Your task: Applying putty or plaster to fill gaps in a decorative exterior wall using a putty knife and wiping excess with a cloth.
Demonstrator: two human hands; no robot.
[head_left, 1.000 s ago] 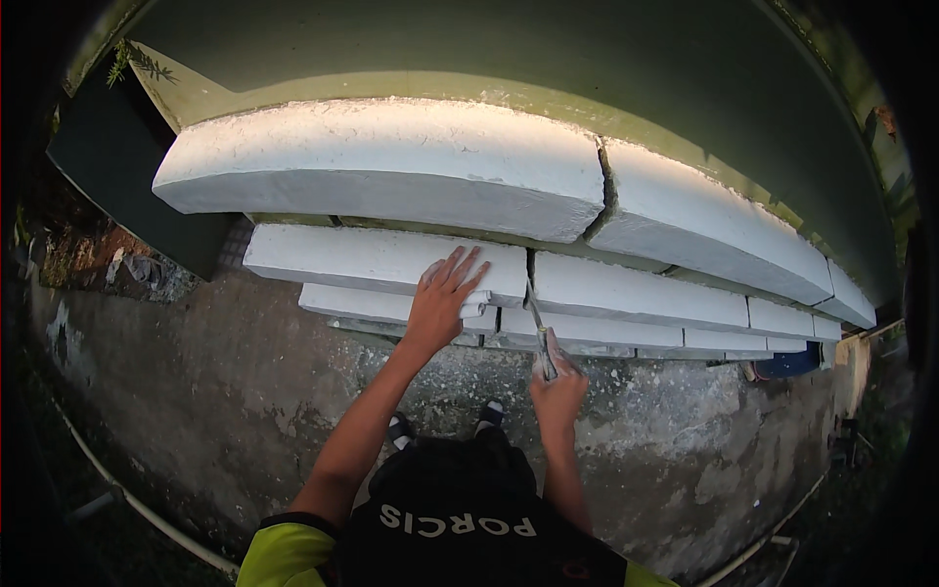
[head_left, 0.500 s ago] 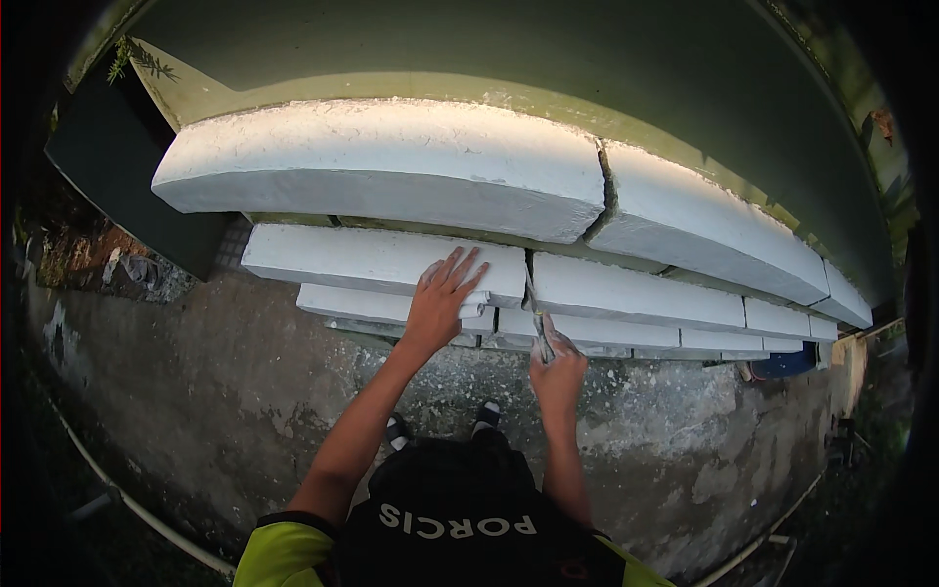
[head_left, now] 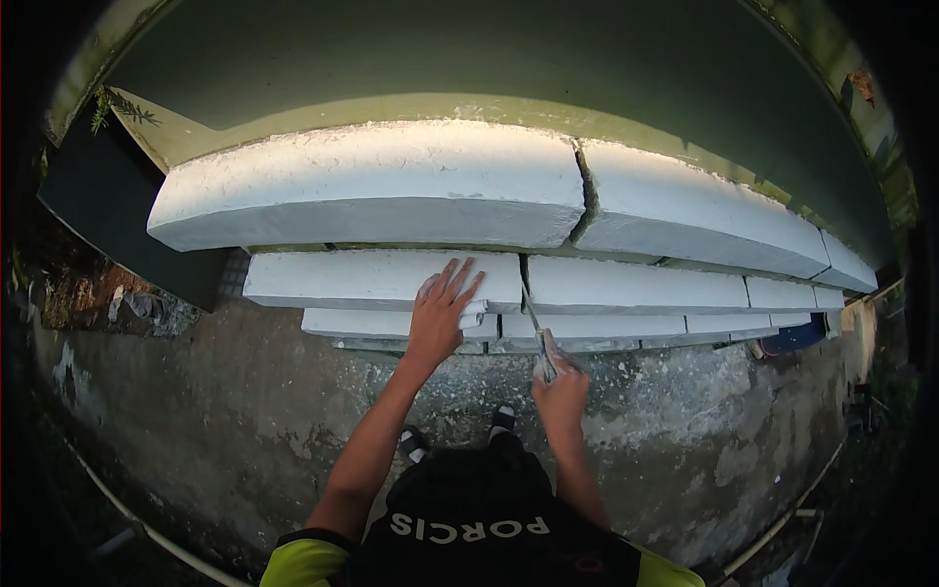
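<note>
My left hand [head_left: 442,311] lies flat, fingers spread, on the top and front edge of a long white block [head_left: 337,277]. Beside its fingertips, at the block's front, is a small white piece [head_left: 473,316] with a ridged end; I cannot make out if it is loose. My right hand [head_left: 561,380] is closed round the handle of a thin-bladed hand tool [head_left: 531,311], of a kind I cannot tell for sure. The tool's narrow blade points away from me, its tip at the dark gap between this block and the white block to the right [head_left: 636,284].
Larger white blocks [head_left: 362,181] with a jagged crack between them run along the green wall [head_left: 469,59] behind. More white blocks [head_left: 631,326] sit lower, nearer me. The concrete floor [head_left: 235,411] is stained and specked with white. A blue container [head_left: 790,338] stands at the right end.
My right hand has drawn back a little toward me, so more of the tool's blade shows outside the gap. My left hand stays on the block. The view has shifted slightly.
</note>
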